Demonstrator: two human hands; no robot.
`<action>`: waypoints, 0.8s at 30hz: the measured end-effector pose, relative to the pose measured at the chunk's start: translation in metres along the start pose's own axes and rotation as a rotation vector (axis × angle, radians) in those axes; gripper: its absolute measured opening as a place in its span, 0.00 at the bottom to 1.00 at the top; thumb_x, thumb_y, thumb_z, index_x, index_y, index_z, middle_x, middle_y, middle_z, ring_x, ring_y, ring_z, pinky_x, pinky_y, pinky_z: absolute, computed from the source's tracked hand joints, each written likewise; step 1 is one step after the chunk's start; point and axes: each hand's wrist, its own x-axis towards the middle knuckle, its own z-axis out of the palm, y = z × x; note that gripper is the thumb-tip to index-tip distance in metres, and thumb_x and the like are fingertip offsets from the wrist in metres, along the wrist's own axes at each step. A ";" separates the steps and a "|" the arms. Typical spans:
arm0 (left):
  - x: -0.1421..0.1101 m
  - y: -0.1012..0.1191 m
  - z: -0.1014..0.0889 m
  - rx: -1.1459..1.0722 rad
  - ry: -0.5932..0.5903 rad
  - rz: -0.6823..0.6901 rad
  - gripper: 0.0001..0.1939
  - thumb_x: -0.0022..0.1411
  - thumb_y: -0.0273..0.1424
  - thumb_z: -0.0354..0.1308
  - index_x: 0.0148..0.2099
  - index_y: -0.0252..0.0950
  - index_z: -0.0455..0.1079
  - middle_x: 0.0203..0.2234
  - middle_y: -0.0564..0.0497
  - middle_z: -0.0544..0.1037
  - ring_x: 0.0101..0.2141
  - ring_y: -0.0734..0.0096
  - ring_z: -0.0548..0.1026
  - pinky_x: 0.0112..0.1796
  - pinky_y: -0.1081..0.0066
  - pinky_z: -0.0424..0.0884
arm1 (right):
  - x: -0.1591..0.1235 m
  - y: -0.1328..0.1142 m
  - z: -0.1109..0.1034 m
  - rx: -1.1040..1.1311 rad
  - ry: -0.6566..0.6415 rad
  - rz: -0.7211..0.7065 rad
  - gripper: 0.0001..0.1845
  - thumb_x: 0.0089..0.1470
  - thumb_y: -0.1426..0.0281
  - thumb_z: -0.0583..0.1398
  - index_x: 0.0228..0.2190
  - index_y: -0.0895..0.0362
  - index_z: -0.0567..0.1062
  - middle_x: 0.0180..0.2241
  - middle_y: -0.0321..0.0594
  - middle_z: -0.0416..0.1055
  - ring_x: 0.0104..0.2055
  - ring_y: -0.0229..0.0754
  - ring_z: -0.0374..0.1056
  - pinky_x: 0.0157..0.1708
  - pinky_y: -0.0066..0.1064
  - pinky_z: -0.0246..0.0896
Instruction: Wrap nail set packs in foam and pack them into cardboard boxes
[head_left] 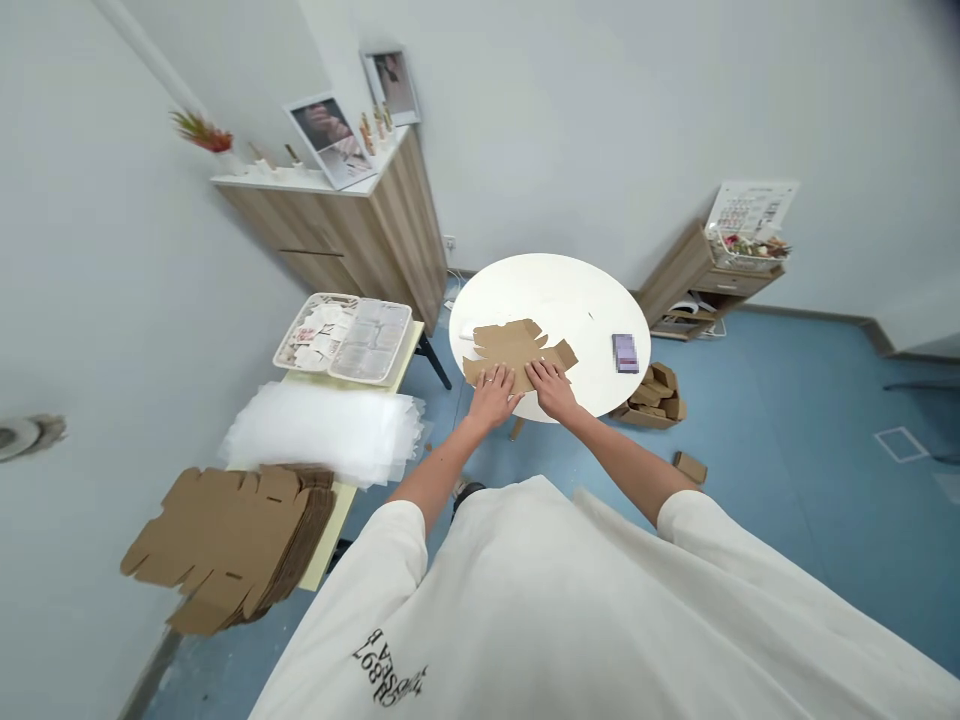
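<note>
An unfolded cardboard box blank [507, 343] lies on the round white table [540, 280], its flaps spread outward. My left hand [493, 396] rests on the near edge of the cardboard, fingers stretched out over it. Beside it, a short gap to the right, my right hand [551, 389] presses on the same edge with its fingers extended. Both thumbs point inward, near the table's front rim. A phone [625, 353] with a lit screen lies on the table, right of the cardboard.
On the left, a pale yellow table [330, 535] bears stacked cardboard blanks [225, 540], white translucent sheets [322, 430] and a divided plastic tray [379, 340]. A carton of folded boxes [652, 400] and a small box [690, 467] sit on the floor. Cabinets [405, 210] stand behind.
</note>
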 end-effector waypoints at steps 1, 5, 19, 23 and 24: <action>0.009 0.004 0.005 -0.007 -0.013 0.020 0.33 0.74 0.48 0.40 0.72 0.34 0.56 0.69 0.38 0.59 0.68 0.50 0.55 0.67 0.51 0.48 | -0.003 0.008 0.004 0.007 -0.012 0.029 0.36 0.61 0.76 0.48 0.70 0.62 0.55 0.69 0.51 0.55 0.71 0.56 0.46 0.65 0.49 0.43; 0.045 0.009 0.029 -0.042 -0.065 0.083 0.33 0.74 0.48 0.40 0.73 0.35 0.55 0.69 0.39 0.59 0.68 0.50 0.55 0.67 0.50 0.47 | -0.003 0.035 0.023 0.022 -0.059 0.121 0.35 0.62 0.76 0.47 0.70 0.62 0.55 0.70 0.52 0.54 0.71 0.56 0.46 0.65 0.49 0.43; 0.167 -0.029 0.101 -0.182 -0.329 0.290 0.35 0.74 0.50 0.38 0.73 0.36 0.54 0.70 0.39 0.58 0.68 0.50 0.56 0.66 0.51 0.50 | 0.048 0.096 0.076 0.072 -0.292 0.337 0.34 0.63 0.76 0.46 0.70 0.59 0.56 0.69 0.50 0.56 0.70 0.55 0.50 0.63 0.45 0.47; 0.177 -0.030 0.116 -0.205 -0.428 0.295 0.34 0.74 0.49 0.38 0.73 0.35 0.53 0.69 0.38 0.58 0.67 0.49 0.58 0.64 0.51 0.52 | 0.048 0.106 0.092 0.109 -0.356 0.352 0.34 0.64 0.75 0.46 0.69 0.57 0.57 0.69 0.49 0.56 0.69 0.54 0.50 0.64 0.45 0.46; 0.178 -0.030 0.119 -0.205 -0.452 0.290 0.34 0.74 0.49 0.38 0.72 0.35 0.53 0.69 0.37 0.58 0.66 0.49 0.58 0.64 0.51 0.53 | 0.048 0.109 0.097 0.117 -0.366 0.346 0.33 0.64 0.75 0.46 0.69 0.57 0.57 0.69 0.49 0.56 0.69 0.54 0.51 0.64 0.45 0.46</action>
